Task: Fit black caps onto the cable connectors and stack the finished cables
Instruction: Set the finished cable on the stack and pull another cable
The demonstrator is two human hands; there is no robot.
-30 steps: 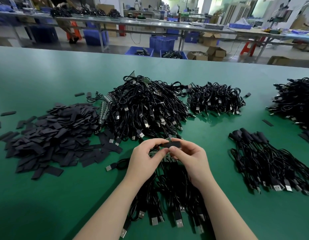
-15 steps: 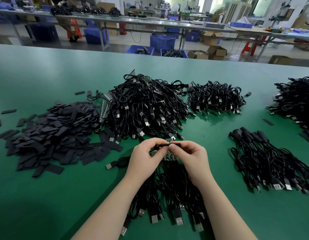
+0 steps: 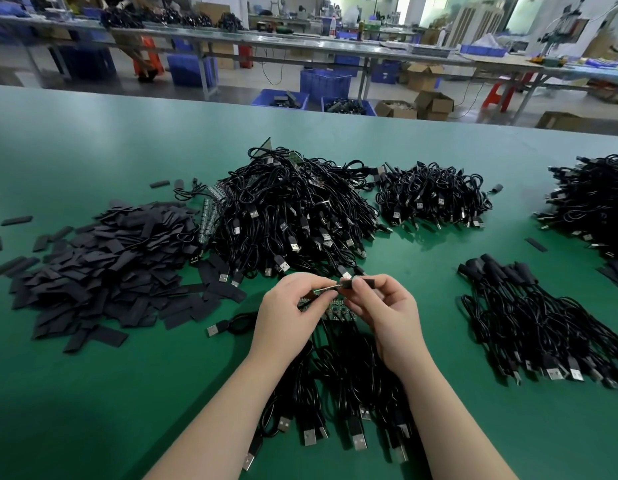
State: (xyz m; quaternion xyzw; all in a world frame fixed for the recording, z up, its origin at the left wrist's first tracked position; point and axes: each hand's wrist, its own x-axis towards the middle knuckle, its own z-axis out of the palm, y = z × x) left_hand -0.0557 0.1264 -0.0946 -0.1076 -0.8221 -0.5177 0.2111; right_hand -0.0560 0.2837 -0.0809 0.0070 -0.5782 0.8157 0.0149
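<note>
Since a second ago I see my hands barely shifted | left hand (image 3: 289,308) pinches connector (image 3: 326,289) | right hand (image 3: 387,308) pinches black cap (image 3: 356,282) at its tip | capped cables (image 3: 529,317) right | loose caps (image 3: 103,268) left on surface (image 3: 93,393).

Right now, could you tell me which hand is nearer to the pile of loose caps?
Left. The left hand is just right of the cap pile, holding a connector. The right hand sits farther right, pinching a cap, with the left hand between it and the pile.
</note>
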